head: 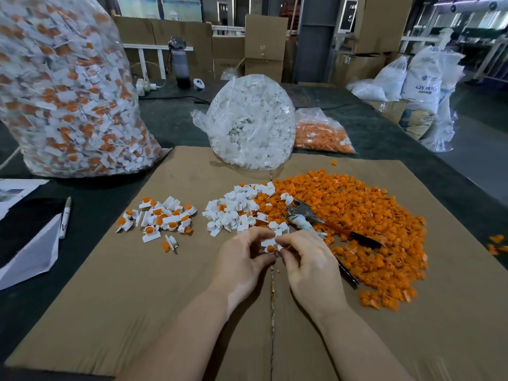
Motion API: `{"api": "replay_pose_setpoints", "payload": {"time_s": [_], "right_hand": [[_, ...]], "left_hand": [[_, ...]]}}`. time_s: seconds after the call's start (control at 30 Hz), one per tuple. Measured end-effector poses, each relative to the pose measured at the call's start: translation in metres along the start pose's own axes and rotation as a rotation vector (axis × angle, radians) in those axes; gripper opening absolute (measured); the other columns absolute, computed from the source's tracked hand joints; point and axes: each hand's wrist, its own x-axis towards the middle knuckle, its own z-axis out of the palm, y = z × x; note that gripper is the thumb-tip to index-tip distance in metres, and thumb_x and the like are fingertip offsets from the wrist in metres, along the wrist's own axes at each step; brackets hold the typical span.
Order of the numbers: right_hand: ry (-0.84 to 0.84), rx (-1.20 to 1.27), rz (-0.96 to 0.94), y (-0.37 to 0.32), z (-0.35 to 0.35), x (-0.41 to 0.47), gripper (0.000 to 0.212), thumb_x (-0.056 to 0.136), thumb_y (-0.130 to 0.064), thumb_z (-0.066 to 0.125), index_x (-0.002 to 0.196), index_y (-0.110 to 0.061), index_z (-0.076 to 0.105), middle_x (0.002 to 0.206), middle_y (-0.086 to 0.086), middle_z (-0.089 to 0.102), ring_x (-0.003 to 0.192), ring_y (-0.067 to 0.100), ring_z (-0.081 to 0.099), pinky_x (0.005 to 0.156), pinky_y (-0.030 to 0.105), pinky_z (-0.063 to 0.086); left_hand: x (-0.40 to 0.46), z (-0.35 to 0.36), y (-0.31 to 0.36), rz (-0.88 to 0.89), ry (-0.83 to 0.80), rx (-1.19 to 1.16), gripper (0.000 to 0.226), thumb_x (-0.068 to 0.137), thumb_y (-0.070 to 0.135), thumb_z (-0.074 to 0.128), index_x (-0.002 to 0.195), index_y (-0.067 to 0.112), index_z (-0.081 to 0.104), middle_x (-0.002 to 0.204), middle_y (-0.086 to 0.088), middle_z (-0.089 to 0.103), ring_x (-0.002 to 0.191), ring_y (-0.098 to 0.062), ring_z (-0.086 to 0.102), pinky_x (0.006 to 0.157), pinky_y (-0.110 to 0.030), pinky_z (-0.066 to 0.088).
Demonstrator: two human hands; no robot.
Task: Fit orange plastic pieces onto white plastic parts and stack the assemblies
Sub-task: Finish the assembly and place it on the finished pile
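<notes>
Both pinching one white part (270,244) mid-cardboard (137,298), left hand (242,259) and right hand (305,259) equally close; orange insert facing down-front, finished pile (159,218) leftward.

Two bare forearms seen from above, no sleeves worn within view, left hand (242,259) and right hand (308,259) ungloved, fingernails kept short and unpainted, wrists uncovered, upper arms cut off by lower frame edge

On the cardboard sheet (110,312), assembled pieces (158,218) lie left of unassembled parts (233,210).
</notes>
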Motion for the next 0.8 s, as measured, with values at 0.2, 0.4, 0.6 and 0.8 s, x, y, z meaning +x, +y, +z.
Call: {"api": "replay_pose_setpoints", "payload": {"time_s": [0.2,0.4,0.6,0.8], "right_hand": [[-0.097,-0.025,-0.005,-0.001,-0.001,0.001,0.011,0.078,0.001,0.070,0.081,-0.010,0.071,0.082,0.002,0.064,0.083,0.020,0.060,0.076,0.026,0.048],[0.003,-0.075,0.007,0.000,0.001,0.002,0.010,0.078,-0.001,0.072,0.084,-0.009,0.071,0.081,0.002,0.065,0.080,0.019,0.061,0.073,0.030,0.049],[0.152,-0.217,0.149,0.004,0.003,0.000,0.015,0.071,0.003,0.076,0.077,-0.010,0.070,0.078,0.003,0.064,0.076,0.027,0.060,0.068,0.035,0.039],[0.205,-0.328,0.242,0.005,0.005,-0.001,0.022,0.065,0.006,0.077,0.073,-0.013,0.070,0.078,0.003,0.063,0.076,0.029,0.059,0.071,0.035,0.031]], "left_hand": [[0.000,0.001,-0.001,0.025,-0.019,0.037,0.034,0.077,0.012,0.074,0.108,0.023,0.065,0.097,0.014,0.062,0.090,-0.002,0.055,0.073,0.000,0.037],[-0.001,-0.001,0.001,0.026,0.028,0.059,0.019,0.084,0.020,0.068,0.099,0.031,0.064,0.089,0.021,0.056,0.084,0.003,0.052,0.069,-0.001,0.036],[0.000,-0.009,-0.007,-0.089,0.216,0.020,0.002,0.086,0.023,0.065,0.086,0.024,0.067,0.090,0.009,0.048,0.083,-0.003,0.048,0.069,0.000,0.032],[0.010,-0.041,-0.031,-0.212,0.370,0.211,0.011,0.087,0.014,0.064,0.095,0.012,0.071,0.096,0.003,0.044,0.101,-0.018,0.047,0.087,-0.020,0.032]]}}
